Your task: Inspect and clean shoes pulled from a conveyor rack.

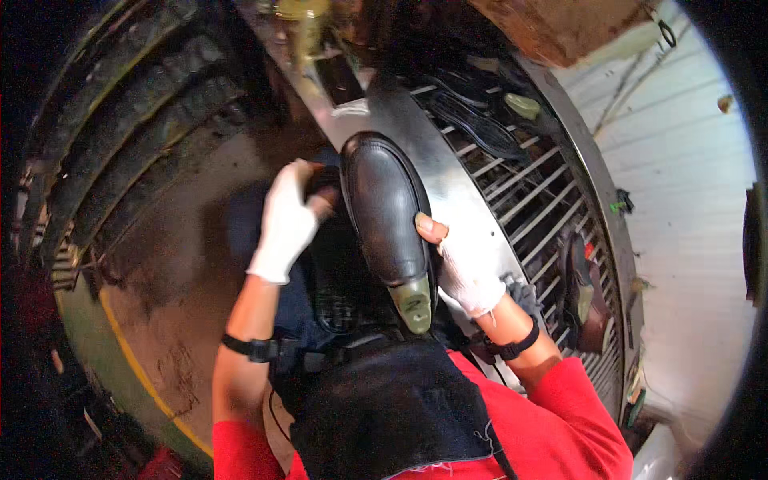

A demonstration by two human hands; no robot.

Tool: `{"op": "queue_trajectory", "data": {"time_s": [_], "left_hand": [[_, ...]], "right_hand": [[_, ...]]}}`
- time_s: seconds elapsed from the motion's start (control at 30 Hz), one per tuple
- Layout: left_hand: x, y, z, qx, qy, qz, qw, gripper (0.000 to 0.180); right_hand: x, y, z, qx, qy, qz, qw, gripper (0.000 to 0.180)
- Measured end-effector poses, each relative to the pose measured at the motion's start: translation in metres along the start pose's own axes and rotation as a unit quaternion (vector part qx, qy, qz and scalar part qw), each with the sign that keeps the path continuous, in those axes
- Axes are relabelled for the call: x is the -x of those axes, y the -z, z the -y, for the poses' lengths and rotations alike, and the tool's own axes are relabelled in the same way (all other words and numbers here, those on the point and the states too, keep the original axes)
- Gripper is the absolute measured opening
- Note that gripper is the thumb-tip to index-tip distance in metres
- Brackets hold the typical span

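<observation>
Two gloved hands at a black shoe point(384, 212) over the lap, right hand point(468, 268) closed around its side, left hand point(286, 224) curled at its far edge, grip unclear, wire rack point(520, 192) holding shoe soles point(472, 120) just right, dirty floor point(184, 264) open to the left

White gloves cover both hands point(284, 228), black wrist straps, red short sleeves.

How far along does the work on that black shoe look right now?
Done, by appearance: the glossy black leather shoe upper already sits stretched on its greenish last. In hand: the right hand in a white cloth glove grips its side, and the gloved left hand works at its left edge. Left: no sole shows on it, and another lasted shoe waits on the metal wire rack.
</observation>
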State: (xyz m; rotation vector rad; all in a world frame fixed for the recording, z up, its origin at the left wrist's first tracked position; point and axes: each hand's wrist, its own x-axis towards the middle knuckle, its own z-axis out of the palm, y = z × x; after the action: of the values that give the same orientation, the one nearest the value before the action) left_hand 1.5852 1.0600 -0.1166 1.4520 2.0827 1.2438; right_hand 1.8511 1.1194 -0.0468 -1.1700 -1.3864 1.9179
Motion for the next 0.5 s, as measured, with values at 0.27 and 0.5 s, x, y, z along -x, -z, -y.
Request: {"op": "queue_trajectory", "data": {"time_s": [0.27,0.5], "left_hand": [[0.020,0.035,-0.026,0.639,0.119,0.178,0.739,0.077],[-0.003,0.054,-0.035,0.724,0.108,0.047,0.679,0.075]], "right_hand": [[-0.007,0.014,-0.010,-0.167,-0.090,0.036,0.981,0.068],[-0.014,-0.038,-0.017,-0.231,-0.137,0.168,0.949,0.090]]}}
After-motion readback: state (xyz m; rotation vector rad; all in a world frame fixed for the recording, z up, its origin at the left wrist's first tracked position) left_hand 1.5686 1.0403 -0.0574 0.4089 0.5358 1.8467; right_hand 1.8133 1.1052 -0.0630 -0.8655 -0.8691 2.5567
